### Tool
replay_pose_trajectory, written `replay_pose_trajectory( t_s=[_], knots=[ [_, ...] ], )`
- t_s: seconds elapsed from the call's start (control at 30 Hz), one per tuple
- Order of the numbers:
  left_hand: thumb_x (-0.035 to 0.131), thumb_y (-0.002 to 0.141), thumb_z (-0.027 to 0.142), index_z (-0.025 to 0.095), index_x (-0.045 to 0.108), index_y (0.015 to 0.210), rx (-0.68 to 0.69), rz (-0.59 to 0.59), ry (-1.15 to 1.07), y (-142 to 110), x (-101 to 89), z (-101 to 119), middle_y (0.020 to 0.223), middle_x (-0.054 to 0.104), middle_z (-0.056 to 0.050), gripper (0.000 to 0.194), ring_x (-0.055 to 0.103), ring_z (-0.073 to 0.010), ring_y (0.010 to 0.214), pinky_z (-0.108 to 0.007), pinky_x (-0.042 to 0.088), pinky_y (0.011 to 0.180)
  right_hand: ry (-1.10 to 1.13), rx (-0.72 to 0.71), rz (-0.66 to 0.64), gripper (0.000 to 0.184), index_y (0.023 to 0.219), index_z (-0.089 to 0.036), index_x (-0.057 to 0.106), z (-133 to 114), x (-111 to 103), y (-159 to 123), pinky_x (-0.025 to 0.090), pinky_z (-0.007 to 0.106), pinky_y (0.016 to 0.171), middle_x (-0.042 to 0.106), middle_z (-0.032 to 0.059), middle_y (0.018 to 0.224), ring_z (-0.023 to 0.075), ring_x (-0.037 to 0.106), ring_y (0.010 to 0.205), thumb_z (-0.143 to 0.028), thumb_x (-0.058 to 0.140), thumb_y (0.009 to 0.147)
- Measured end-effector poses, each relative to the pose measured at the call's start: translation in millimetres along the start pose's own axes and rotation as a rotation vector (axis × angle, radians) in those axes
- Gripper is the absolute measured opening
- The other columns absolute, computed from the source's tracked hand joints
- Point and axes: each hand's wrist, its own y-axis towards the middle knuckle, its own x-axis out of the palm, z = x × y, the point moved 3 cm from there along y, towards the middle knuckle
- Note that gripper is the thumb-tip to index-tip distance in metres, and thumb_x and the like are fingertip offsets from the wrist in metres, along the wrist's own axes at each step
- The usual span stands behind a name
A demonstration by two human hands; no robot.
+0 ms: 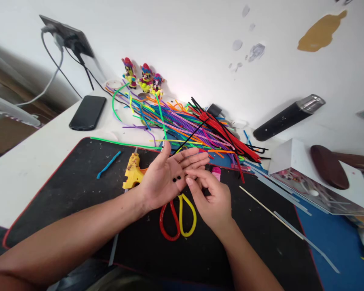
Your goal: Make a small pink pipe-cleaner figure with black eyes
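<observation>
My left hand is turned palm up with its fingers stretched out. Two small round black pieces lie on its palm. Close against its fingers is my right hand, thumb and fingers drawn together in a pinch; whatever may be between them is hidden. Scissors with one red and one yellow handle lie below the hands, their blades covered from view. A yellow glue gun rests just left of my left hand. Behind the fingers a black pipe cleaner slants upward.
Colourful pipe cleaners are heaped behind the black mat. Three small figures stand by the wall. A phone lies at left; a black flask and white box are at right. Glue sticks and a wooden stick lie nearby.
</observation>
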Motion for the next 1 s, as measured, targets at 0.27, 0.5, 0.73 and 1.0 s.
replay_pose_trajectory(
  t_s=[0.27, 0.5, 0.73, 1.0],
  knots=[
    [0.050, 0.105, 0.070, 0.010, 0.075, 0.120, 0.009, -0.008, 0.028, 1.7, -4.0, -2.2, 0.142, 0.072, -0.022, 0.067, 0.062, -0.0333, 0.141, -0.044, 0.043, 0.125, -0.013, -0.023, -0.020, 0.014, 0.111, -0.021, 0.075, 0.3, 5.3, -1.4, 0.052, 0.021, 0.057, 0.079, -0.0008, 0.081, 0.0098, 0.066, 0.057, -0.017, 0.066, 0.102],
    [0.053, 0.103, 0.070, 0.010, 0.075, 0.123, 0.010, -0.049, 0.101, 1.2, -4.3, -6.7, 0.144, 0.071, -0.021, 0.067, 0.058, -0.0345, 0.146, -0.044, 0.040, 0.127, 0.000, 0.006, -0.021, 0.012, 0.108, -0.020, 0.074, 0.6, 6.5, -2.4, 0.053, 0.021, 0.059, 0.077, -0.0010, 0.079, 0.0104, 0.067, 0.059, -0.018, 0.064, 0.103],
    [0.054, 0.100, 0.075, 0.013, 0.075, 0.124, -0.008, -0.069, 0.109, -1.1, -5.4, -10.7, 0.148, 0.069, -0.020, 0.070, 0.053, -0.0355, 0.150, -0.046, 0.039, 0.126, -0.047, 0.070, -0.032, 0.007, 0.102, -0.020, 0.073, 5.5, 10.0, -4.0, 0.041, 0.020, 0.047, 0.060, -0.0064, 0.061, 0.0092, 0.055, 0.049, -0.023, 0.066, 0.101],
    [0.051, 0.101, 0.076, 0.013, 0.075, 0.125, -0.014, -0.065, 0.098, -0.9, -5.2, -10.8, 0.149, 0.068, -0.020, 0.072, 0.054, -0.0354, 0.149, -0.045, 0.043, 0.123, -0.007, 0.092, -0.031, 0.005, 0.100, -0.021, 0.070, 8.2, 11.6, -3.8, 0.043, 0.020, 0.049, 0.060, -0.0064, 0.062, 0.0094, 0.057, 0.051, -0.024, 0.066, 0.101]
  ],
)
